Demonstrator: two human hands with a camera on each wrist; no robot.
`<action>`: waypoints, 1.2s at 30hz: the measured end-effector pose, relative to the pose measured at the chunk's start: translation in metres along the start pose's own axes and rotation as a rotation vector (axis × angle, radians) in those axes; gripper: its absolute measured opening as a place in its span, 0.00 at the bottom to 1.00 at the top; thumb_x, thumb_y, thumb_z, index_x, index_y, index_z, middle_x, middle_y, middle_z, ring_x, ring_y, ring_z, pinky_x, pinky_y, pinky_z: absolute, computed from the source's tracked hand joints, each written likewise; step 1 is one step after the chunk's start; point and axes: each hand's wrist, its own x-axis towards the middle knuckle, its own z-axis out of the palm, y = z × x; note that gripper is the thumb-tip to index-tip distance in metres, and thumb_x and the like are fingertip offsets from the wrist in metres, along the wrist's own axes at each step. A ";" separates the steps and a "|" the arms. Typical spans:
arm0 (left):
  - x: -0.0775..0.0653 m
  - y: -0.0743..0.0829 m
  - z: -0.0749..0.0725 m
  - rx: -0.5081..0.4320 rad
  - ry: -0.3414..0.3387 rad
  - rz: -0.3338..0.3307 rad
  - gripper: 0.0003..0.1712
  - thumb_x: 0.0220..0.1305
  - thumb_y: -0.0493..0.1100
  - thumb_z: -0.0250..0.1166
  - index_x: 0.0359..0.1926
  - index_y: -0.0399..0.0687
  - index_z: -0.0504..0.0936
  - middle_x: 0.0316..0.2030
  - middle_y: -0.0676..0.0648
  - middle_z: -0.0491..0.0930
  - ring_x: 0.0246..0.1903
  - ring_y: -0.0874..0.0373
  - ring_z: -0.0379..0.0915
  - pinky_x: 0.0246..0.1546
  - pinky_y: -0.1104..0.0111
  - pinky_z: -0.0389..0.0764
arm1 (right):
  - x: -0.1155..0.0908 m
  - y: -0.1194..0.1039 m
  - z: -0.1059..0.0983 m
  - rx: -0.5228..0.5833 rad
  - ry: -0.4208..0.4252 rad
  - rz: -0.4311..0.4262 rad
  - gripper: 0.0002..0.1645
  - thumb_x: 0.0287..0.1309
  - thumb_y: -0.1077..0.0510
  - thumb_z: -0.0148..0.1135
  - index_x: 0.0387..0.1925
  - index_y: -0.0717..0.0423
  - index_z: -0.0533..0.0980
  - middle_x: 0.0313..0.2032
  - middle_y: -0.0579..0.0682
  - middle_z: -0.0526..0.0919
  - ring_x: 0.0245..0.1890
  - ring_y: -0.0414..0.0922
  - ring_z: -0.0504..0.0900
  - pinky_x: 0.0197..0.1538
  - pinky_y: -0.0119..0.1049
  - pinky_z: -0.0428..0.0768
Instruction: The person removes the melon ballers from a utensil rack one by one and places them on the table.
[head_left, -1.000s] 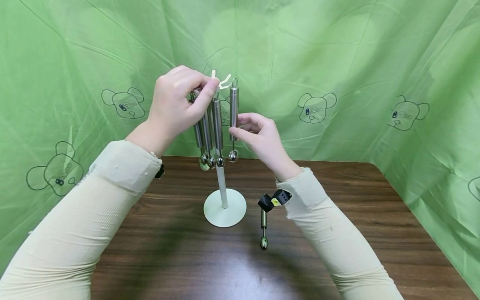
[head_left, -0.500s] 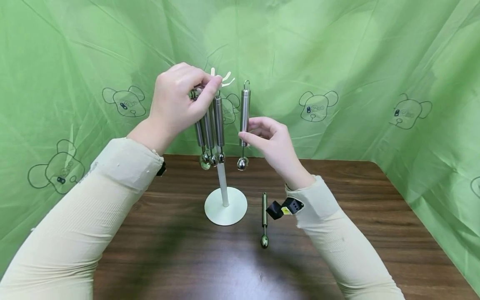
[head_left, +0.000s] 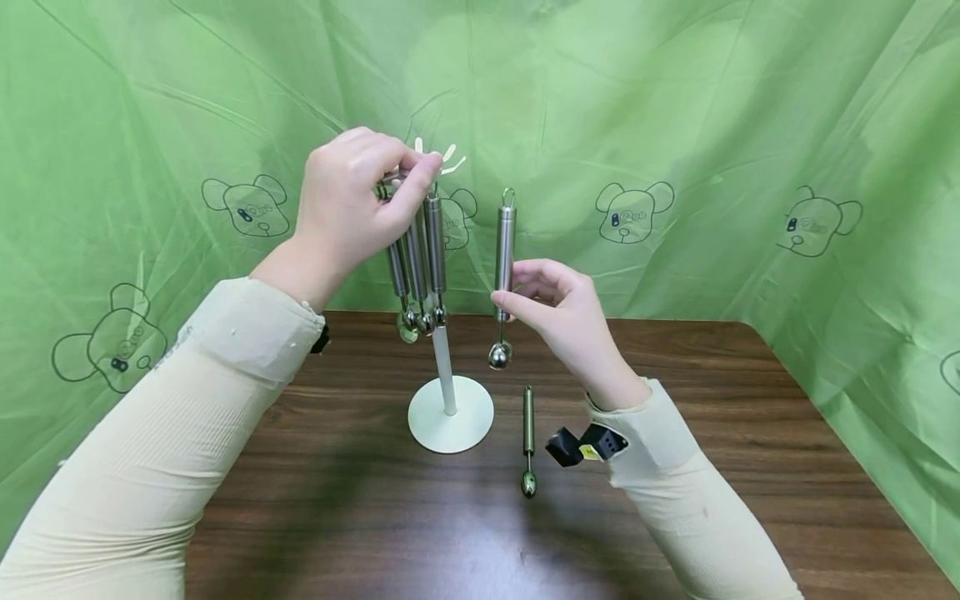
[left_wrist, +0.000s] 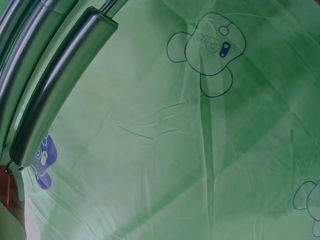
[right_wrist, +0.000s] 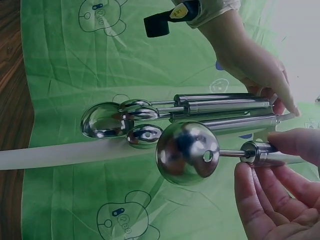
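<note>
My right hand pinches a steel melon baller by its handle, scoop down and wire loop up, apart from the stand. In the right wrist view its round scoop shows a small hole. My left hand grips the top of a white stand, hiding most of its hooks; a few pale hook tips stick out past the fingers. Several more melon ballers hang close together under that hand. Their scoops bunch beside the post.
Another melon baller lies on the brown wooden table, right of the stand's round base. A green curtain with bear-head drawings rises behind the table and at both sides.
My right hand has carried the melon baller right and down, away from the hooks. The left hand stays at the stand's top. The melon baller on the table shows whole now.
</note>
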 end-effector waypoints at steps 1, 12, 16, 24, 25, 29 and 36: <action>0.000 0.000 0.000 0.003 0.000 0.001 0.21 0.70 0.50 0.58 0.27 0.40 0.85 0.27 0.41 0.87 0.27 0.47 0.79 0.28 0.62 0.74 | -0.002 0.000 -0.001 -0.005 0.004 0.002 0.18 0.55 0.63 0.70 0.48 0.61 0.80 0.31 0.41 0.86 0.29 0.43 0.82 0.36 0.32 0.80; -0.002 -0.001 0.001 0.019 0.015 0.003 0.21 0.69 0.51 0.59 0.26 0.41 0.84 0.25 0.42 0.87 0.26 0.49 0.78 0.27 0.63 0.74 | -0.021 0.011 -0.007 0.010 0.020 0.061 0.18 0.54 0.63 0.70 0.48 0.62 0.79 0.28 0.38 0.85 0.28 0.42 0.82 0.36 0.33 0.82; -0.002 -0.001 0.003 0.013 0.029 0.000 0.20 0.69 0.50 0.61 0.25 0.41 0.83 0.23 0.43 0.86 0.24 0.49 0.76 0.27 0.64 0.72 | -0.028 0.014 -0.009 0.012 0.026 0.067 0.18 0.54 0.64 0.70 0.47 0.63 0.79 0.28 0.38 0.85 0.27 0.40 0.82 0.35 0.32 0.82; 0.001 0.000 0.005 0.009 0.044 -0.009 0.20 0.68 0.51 0.62 0.25 0.41 0.83 0.24 0.43 0.86 0.24 0.50 0.76 0.27 0.64 0.72 | -0.039 0.023 -0.013 0.015 0.040 0.090 0.17 0.54 0.64 0.70 0.46 0.63 0.79 0.28 0.39 0.85 0.26 0.42 0.83 0.34 0.33 0.83; 0.001 0.000 0.006 0.010 0.046 -0.011 0.20 0.68 0.51 0.62 0.25 0.41 0.83 0.24 0.43 0.86 0.24 0.50 0.76 0.27 0.64 0.72 | -0.040 0.024 -0.013 0.014 0.043 0.098 0.16 0.54 0.64 0.70 0.46 0.62 0.80 0.28 0.39 0.85 0.26 0.42 0.83 0.34 0.33 0.83; 0.002 0.001 0.007 0.013 0.054 -0.013 0.21 0.68 0.52 0.62 0.25 0.42 0.83 0.24 0.43 0.86 0.23 0.50 0.75 0.26 0.65 0.71 | -0.045 0.028 -0.015 0.012 0.054 0.125 0.16 0.54 0.63 0.71 0.45 0.59 0.80 0.28 0.40 0.85 0.27 0.42 0.83 0.34 0.32 0.82; 0.003 0.001 0.010 0.010 0.077 -0.015 0.21 0.67 0.51 0.63 0.23 0.40 0.82 0.21 0.42 0.84 0.21 0.51 0.72 0.25 0.66 0.69 | -0.052 0.034 -0.017 0.015 0.070 0.148 0.18 0.54 0.63 0.71 0.47 0.64 0.79 0.29 0.39 0.85 0.26 0.41 0.82 0.33 0.32 0.82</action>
